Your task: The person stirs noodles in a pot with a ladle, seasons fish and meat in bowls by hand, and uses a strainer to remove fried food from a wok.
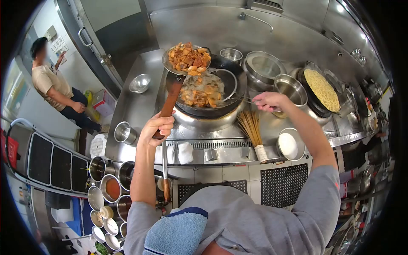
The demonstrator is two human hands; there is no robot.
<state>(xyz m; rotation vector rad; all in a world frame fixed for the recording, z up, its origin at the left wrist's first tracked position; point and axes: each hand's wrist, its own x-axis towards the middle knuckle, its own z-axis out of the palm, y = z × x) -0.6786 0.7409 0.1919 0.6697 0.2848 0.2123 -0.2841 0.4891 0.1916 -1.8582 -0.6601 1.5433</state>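
Note:
My left hand [158, 127] is wrapped round the wooden handle [173, 95] of a skimmer heaped with browned fried pieces [189, 57], perhaps meat. The skimmer is over the far left rim of a black wok [199, 111]. Inside the wok, more golden pieces [204, 98] lie in foaming oil. My right hand [270, 101], right of the wok, is closed on a thin metal handle [248, 100]. This handle leads toward a round metal rim [234, 83] in the wok, apparently a strainer; its bowl is hidden by foam and food.
Noodles [321, 91] fill a wide pan at right. A metal pot [291, 90], a bamboo wok brush [251, 129] and a bowl of white contents [289, 144] stand nearer. A steel bowl [140, 83] and cup [125, 132] are at left. Another person [55, 85] stands by the door.

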